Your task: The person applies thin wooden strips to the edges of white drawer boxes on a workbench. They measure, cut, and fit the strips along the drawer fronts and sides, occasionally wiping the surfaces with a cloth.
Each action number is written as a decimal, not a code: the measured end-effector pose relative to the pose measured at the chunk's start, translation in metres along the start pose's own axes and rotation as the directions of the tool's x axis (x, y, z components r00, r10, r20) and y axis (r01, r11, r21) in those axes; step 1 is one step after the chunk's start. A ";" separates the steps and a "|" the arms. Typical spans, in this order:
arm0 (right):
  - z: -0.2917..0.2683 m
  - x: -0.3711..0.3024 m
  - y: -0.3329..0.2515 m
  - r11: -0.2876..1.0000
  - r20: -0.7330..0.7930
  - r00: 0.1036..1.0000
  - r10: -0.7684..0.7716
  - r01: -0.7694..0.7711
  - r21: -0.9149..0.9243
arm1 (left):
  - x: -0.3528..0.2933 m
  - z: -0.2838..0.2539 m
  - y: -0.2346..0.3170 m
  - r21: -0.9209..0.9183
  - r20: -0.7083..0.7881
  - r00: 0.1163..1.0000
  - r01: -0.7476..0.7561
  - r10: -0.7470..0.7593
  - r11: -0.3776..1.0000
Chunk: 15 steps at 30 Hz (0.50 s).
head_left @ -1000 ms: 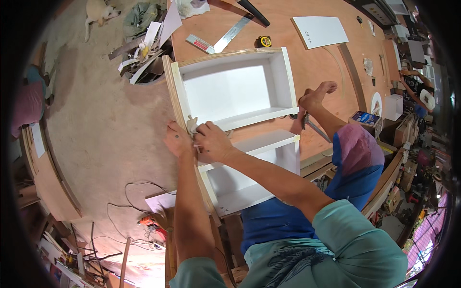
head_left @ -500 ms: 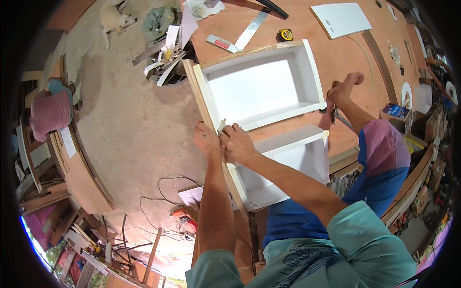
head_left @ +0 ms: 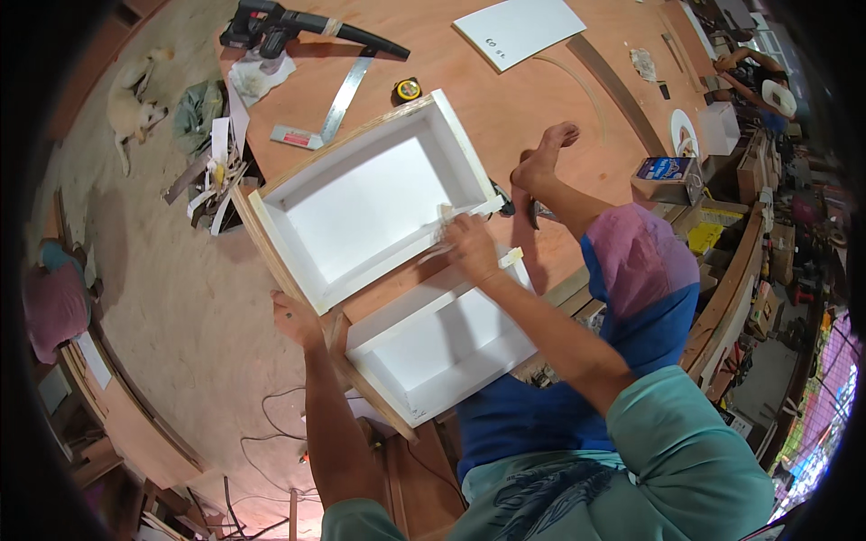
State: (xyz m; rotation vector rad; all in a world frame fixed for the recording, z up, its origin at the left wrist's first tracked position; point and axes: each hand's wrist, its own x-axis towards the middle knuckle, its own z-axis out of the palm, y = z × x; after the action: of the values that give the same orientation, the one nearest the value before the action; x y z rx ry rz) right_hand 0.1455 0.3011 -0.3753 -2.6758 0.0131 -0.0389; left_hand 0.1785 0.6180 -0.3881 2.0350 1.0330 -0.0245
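Note:
A white drawer box (head_left: 365,203) with a wooden front panel lies open side up on the plywood surface. At its near left corner my left hand (head_left: 298,322) is closed round the end of the panel; some fingertips are hidden behind the wood. My right hand (head_left: 472,250) presses on the box's near rim, toward its right end. Pinched in its fingers is a crumpled whitish scrap (head_left: 444,216), blurred, cloth or paper, I cannot tell which. A second white drawer box (head_left: 442,338) sits nearer to me, below my right forearm.
Beyond the boxes lie a metal square (head_left: 347,95), a yellow tape measure (head_left: 408,90), a black blower (head_left: 280,27) and a white board (head_left: 519,32). Offcuts fill a heap (head_left: 216,176) at left, near a dog (head_left: 135,113). My bare foot (head_left: 541,167) rests at right.
My right hand has slid the scrap along the near rim from the left corner to the right. My left hand stays by that corner. The view has turned, bringing the blower in.

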 end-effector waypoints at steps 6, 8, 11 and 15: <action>-0.037 0.011 0.052 0.988 -0.062 0.992 0.109 -0.115 -0.100 | -0.008 0.001 0.010 0.059 -0.025 1.000 -0.016 0.018 0.998; -0.027 0.007 0.035 0.996 -0.002 0.998 0.070 -0.070 -0.061 | -0.001 0.001 0.002 0.075 -0.057 0.997 -0.054 0.058 0.996; -0.035 0.011 0.054 0.995 0.024 0.997 0.072 -0.070 -0.069 | -0.002 -0.001 0.001 0.163 -0.097 0.991 -0.081 0.097 0.983; -0.067 0.020 0.134 0.909 -0.163 0.902 0.399 -0.412 -0.058 | -0.012 0.011 0.015 0.237 -0.062 0.992 -0.088 0.106 0.967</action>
State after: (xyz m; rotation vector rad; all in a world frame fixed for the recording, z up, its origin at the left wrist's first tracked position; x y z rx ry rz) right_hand 0.1635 0.1512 -0.3755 -2.6977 0.6341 -0.1059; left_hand 0.1848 0.5974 -0.3810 2.3143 1.0143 -0.0202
